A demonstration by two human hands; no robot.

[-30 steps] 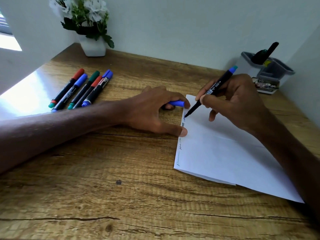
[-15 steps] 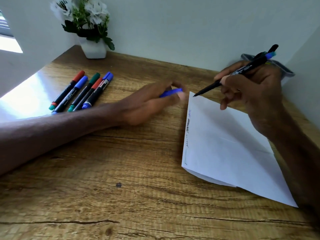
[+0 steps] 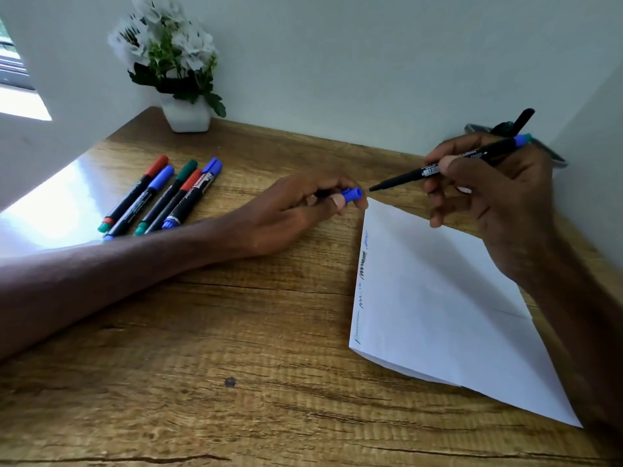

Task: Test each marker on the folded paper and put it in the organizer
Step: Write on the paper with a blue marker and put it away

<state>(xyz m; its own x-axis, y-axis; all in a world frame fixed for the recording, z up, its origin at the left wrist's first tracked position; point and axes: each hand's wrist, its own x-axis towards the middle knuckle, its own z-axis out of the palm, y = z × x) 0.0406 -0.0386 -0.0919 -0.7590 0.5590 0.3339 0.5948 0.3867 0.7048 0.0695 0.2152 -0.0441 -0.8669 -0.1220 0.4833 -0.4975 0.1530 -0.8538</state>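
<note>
My right hand (image 3: 499,197) holds an uncapped black marker with a blue end (image 3: 448,165), its tip pointing left, just above the paper's far corner. My left hand (image 3: 290,210) pinches the blue cap (image 3: 352,194), whose open end faces the marker tip a short gap away. The folded white paper (image 3: 448,315) lies on the table at the right, with several scribbles down its left edge. The grey organizer (image 3: 556,160) is mostly hidden behind my right hand; a black marker (image 3: 522,117) sticks out of it.
Several capped markers (image 3: 161,197) in red, blue and green lie in a row at the left on the wooden table (image 3: 202,365). A white pot of white flowers (image 3: 185,112) stands at the back left. Walls close in the back and right side.
My right hand lifted the marker off the paper and turned its tip to the left. My left hand came off the paper and brought the blue cap up towards the tip.
</note>
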